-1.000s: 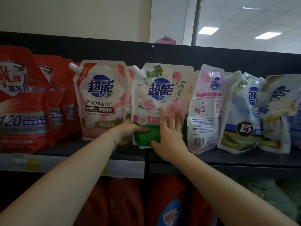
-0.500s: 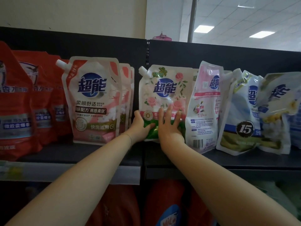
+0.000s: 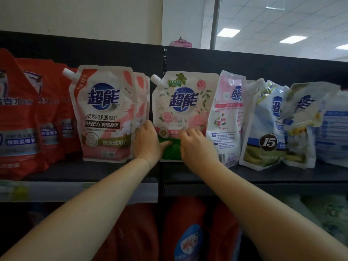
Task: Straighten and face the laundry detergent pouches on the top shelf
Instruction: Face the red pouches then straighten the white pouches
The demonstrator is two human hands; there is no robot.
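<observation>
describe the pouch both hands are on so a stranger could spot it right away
On the top shelf, look just right of the back panel's seam. The rose pouch stands there; only it shows pink roses above a green base.

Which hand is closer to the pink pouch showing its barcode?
Right. The right hand sits just left of the pink pouch; the left hand is farther left.

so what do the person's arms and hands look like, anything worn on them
Both forearms are bare, with no sleeves in view. The left hand and right hand wear no gloves, and no rings show. The only thing worn is a thin bracelet around the left wrist; the right wrist carries nothing.
</observation>
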